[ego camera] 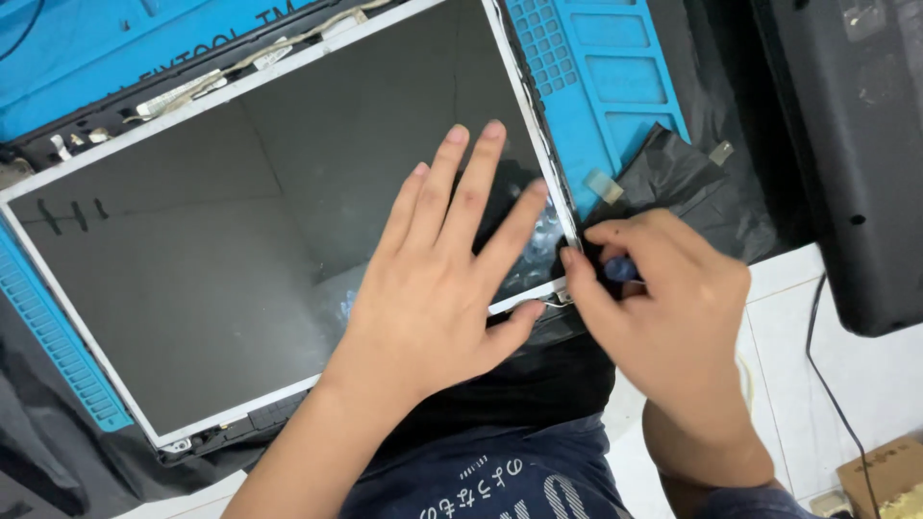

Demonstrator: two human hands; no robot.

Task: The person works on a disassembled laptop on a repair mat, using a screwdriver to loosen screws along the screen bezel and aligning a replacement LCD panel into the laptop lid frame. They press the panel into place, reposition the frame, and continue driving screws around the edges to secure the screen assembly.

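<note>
A bare laptop display panel (212, 231) with a silver metal frame lies tilted on a blue work mat (606, 77). My left hand (442, 279) rests flat on the panel's near right corner, fingers spread. My right hand (663, 308) is curled at that same corner, pinching a small blue tool (620, 269) against the frame edge. The tool's tip is hidden by my fingers.
A crumpled black plastic sheet (692, 183) lies right of the panel. A dark laptop body (856, 144) stands at the far right with a thin black cable (827, 384) on the white tiled floor. A cardboard box corner (889, 476) shows bottom right. My lap is below.
</note>
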